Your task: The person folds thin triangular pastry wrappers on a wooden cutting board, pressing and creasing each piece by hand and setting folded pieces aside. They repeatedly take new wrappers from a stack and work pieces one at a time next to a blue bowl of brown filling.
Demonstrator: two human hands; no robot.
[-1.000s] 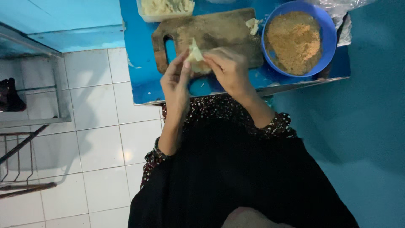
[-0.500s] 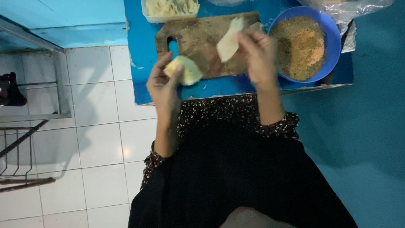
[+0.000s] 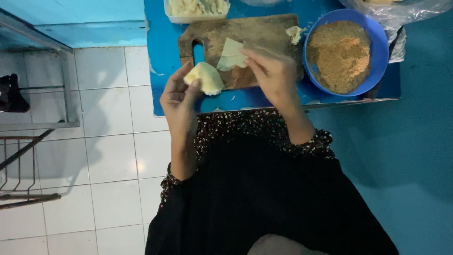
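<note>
My left hand (image 3: 178, 97) holds a pale folded piece of dough (image 3: 205, 78) at the near edge of the blue table (image 3: 158, 66). My right hand (image 3: 271, 71) pinches a thin pale wrapper sheet (image 3: 231, 54) over the worn wooden cutting board (image 3: 245, 35). A small scrap of dough (image 3: 295, 33) lies at the board's right end. Right of the board stands a blue bowl (image 3: 377, 42) filled with brown crumbs (image 3: 339, 54).
A clear tub of pale shredded food (image 3: 196, 9) sits behind the board. A crumpled plastic bag (image 3: 401, 12) lies at the far right. White floor tiles (image 3: 108, 141) and a metal rack (image 3: 28, 123) are on the left; a teal surface (image 3: 415, 156) is on the right.
My hands, joined on one piece a second ago, have parted. The left kept the folded dough; the right took a wrapper sheet and has drawn it back toward the board's middle.
</note>
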